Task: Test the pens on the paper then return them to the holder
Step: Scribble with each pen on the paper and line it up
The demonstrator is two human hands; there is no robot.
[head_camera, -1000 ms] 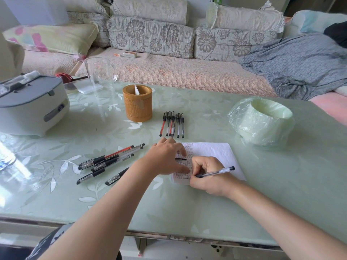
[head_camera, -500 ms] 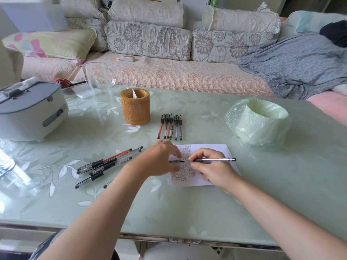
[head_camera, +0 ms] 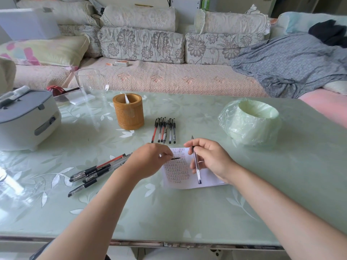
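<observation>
R hand (head_camera: 210,158) clamps pen (head_camera: 196,166) over paper (head_camera: 210,180), near-mid table (head_camera: 187,212); L hand (head_camera: 150,160) pinches prob its cap (head_camera: 176,158). Paper mostly filled w/ marks; holder (head_camera: 128,111) twd far edge has no pens yet, pen row (head_camera: 165,130) & pen bunch (head_camera: 93,173) lie out

Both bare forearms reach forward and draw close together. The left hand (head_camera: 150,162), knuckles up, pinches a dark cap (head_camera: 175,158) at its fingertips. Just right of it, the right hand (head_camera: 210,158) curls round a pen (head_camera: 197,171), tip pointing away from the body.
</observation>
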